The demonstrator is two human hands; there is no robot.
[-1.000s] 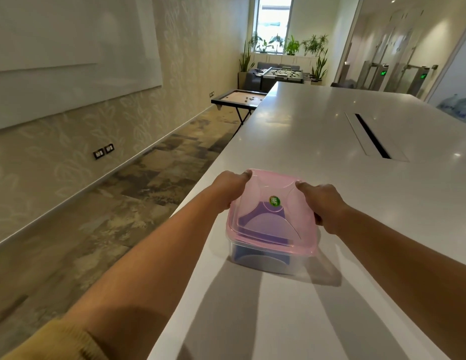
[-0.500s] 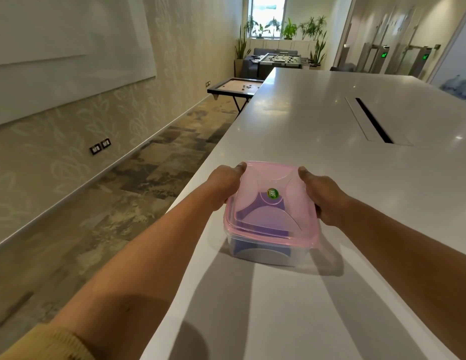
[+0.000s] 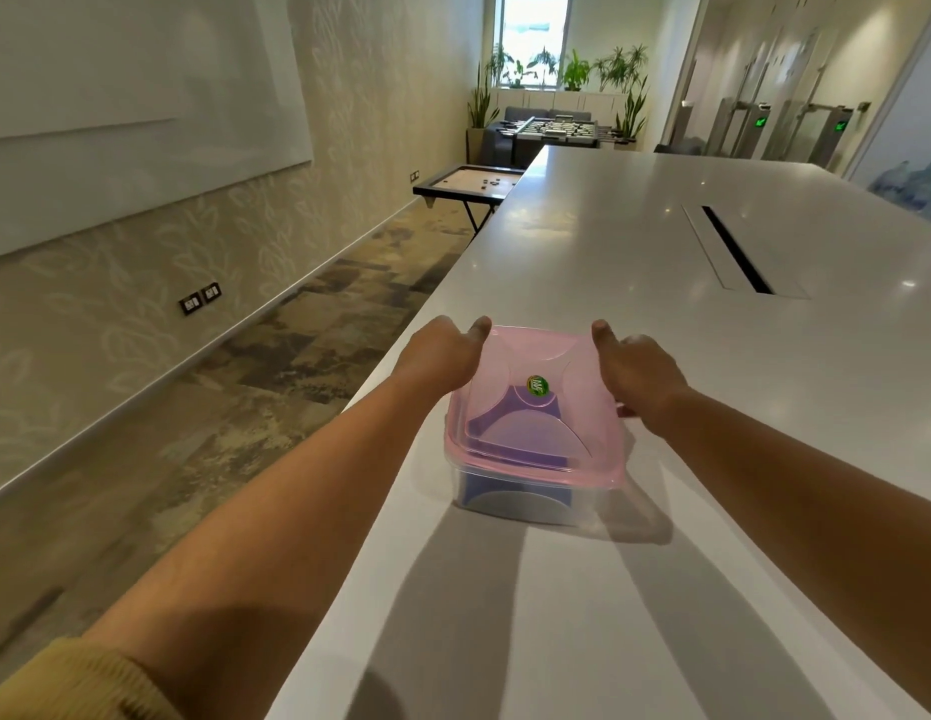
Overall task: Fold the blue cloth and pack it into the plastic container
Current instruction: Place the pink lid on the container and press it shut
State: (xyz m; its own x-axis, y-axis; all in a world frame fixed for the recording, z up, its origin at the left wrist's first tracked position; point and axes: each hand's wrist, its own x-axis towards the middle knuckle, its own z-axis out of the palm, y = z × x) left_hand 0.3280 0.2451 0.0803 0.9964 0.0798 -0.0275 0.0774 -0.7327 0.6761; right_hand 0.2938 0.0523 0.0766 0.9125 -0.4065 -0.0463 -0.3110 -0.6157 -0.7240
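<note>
- Nearest to me, I am seeing two bare arms reaching out over the white table (image 3: 583, 615), with a yellow sleeve (image 3: 79, 683) bunched at the left elbow.
- I am looking at the plastic container (image 3: 510, 504), which is sitting on the table near its left edge.
- The blue cloth (image 3: 520, 439) is lying folded inside it, showing through the clear wall and the pink lid (image 3: 536, 407).
- The lid is lying flat on the box, with a small green sticker (image 3: 537, 385) in the middle.
- My left hand (image 3: 442, 356) is curling around the far left corner of the lid, thumb on top. The other fingers are hiding behind the box, so I cannot tell how tight they are holding.
- My right hand (image 3: 640, 374) is doing the same at the far right corner.
- Since a second ago, the hands are staying at those same corners and the box is hardly shifting. Only the view is tipping a little.
- I am thinking this means the packing is done, and the hands are just pressing the lid shut.
- Farther off, a dark slot (image 3: 736, 249) is running along the table.
- Beyond that, a small game table (image 3: 466, 181) and green plants (image 3: 572, 70) are standing by the window.
</note>
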